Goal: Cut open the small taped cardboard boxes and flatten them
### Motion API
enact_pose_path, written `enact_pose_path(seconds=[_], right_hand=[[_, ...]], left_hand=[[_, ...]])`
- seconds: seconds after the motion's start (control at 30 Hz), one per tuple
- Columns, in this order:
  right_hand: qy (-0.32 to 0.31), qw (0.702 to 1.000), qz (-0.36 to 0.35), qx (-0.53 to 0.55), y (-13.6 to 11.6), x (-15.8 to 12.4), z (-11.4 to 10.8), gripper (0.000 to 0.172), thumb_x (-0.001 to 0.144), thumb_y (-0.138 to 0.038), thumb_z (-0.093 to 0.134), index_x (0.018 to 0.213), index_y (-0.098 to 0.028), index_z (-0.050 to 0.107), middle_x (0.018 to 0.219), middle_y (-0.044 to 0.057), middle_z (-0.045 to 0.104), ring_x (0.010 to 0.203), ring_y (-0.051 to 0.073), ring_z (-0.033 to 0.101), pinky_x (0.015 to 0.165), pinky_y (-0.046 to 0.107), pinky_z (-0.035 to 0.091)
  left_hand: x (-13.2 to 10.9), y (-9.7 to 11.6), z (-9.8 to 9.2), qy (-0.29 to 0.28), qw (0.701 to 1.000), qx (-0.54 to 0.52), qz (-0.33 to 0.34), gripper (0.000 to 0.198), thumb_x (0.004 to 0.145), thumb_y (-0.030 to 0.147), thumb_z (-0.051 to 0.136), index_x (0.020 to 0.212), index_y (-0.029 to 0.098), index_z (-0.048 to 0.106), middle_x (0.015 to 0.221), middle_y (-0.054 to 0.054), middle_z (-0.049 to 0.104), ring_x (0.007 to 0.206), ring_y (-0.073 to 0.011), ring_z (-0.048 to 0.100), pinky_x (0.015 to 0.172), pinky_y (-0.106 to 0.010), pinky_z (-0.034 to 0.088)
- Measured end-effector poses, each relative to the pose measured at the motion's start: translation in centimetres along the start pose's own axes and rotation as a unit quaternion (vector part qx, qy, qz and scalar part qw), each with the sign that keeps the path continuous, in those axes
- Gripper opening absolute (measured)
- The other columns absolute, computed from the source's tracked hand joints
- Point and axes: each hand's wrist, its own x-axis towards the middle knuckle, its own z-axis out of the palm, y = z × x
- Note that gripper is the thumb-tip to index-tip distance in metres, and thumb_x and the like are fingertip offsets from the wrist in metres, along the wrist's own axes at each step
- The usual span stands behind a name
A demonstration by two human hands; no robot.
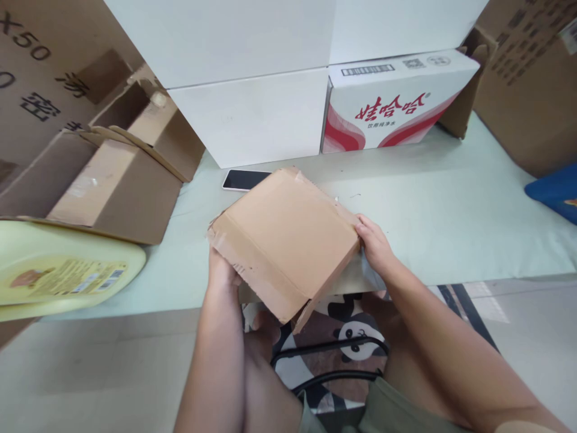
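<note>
A brown cardboard box (288, 228) is held up at the table's near edge, turned cornerwise and tilted, with a loose flap at its lower corner. My left hand (222, 267) grips its left side from below, the fingertips hidden behind the cardboard. On the right corner, my right hand (373, 243) is closed with thumb and fingers at the edge. Just behind the box lies a phone (246, 180) with a dark screen, partly covered by it.
White boxes (252, 120) and a white-and-red printed carton (396, 108) stand along the back. Open cardboard bins (139, 186) and a yellow bottle (67, 270) are at left. A blue object (556, 189) sits at right. Below the table is a panda-patterned mat (315, 376).
</note>
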Motion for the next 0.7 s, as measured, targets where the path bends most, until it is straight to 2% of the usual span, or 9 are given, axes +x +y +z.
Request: enact_pose_path(seconds=[0.13, 0.53, 0.7], right_hand=[[0.039, 0.999, -0.011, -0.002, -0.14, -0.16, 0.06, 0.029, 0.084, -0.052, 0.05, 0.077, -0.024, 0.053, 0.068, -0.001, 0.049, 0.067, 0.019, 0.045, 0.064, 0.033, 0.041], [0.033, 0.999, -0.013, 0.0, -0.06, -0.06, 0.2, 0.03, 0.082, -0.052, 0.049, 0.076, -0.024, 0.053, 0.067, -0.001, 0.048, 0.066, 0.019, 0.045, 0.063, 0.033, 0.04], [0.038, 0.999, -0.01, -0.003, -0.2, -0.05, 0.24, 0.028, 0.081, -0.05, 0.05, 0.075, -0.024, 0.053, 0.066, -0.001, 0.048, 0.065, 0.019, 0.045, 0.062, 0.033, 0.04]], left_hand=[[-0.2, 0.28, 0.31, -0.008, 1.0, -0.009, -0.012, 0.035, 0.053, 0.039, 0.081, 0.077, 0.018, 0.066, 0.063, 0.003, 0.067, 0.053, -0.0125, 0.057, 0.054, -0.027, 0.048], [-0.06, 0.3, 0.18, -0.018, 1.0, 0.007, 0.009, 0.036, 0.057, 0.038, 0.081, 0.084, 0.018, 0.067, 0.07, 0.002, 0.068, 0.057, -0.0133, 0.059, 0.056, -0.028, 0.048], [0.14, 0.01, -0.3, -0.021, 1.0, 0.021, -0.004, 0.038, 0.058, 0.04, 0.08, 0.086, 0.018, 0.068, 0.072, 0.001, 0.068, 0.058, -0.0141, 0.059, 0.058, -0.029, 0.048]])
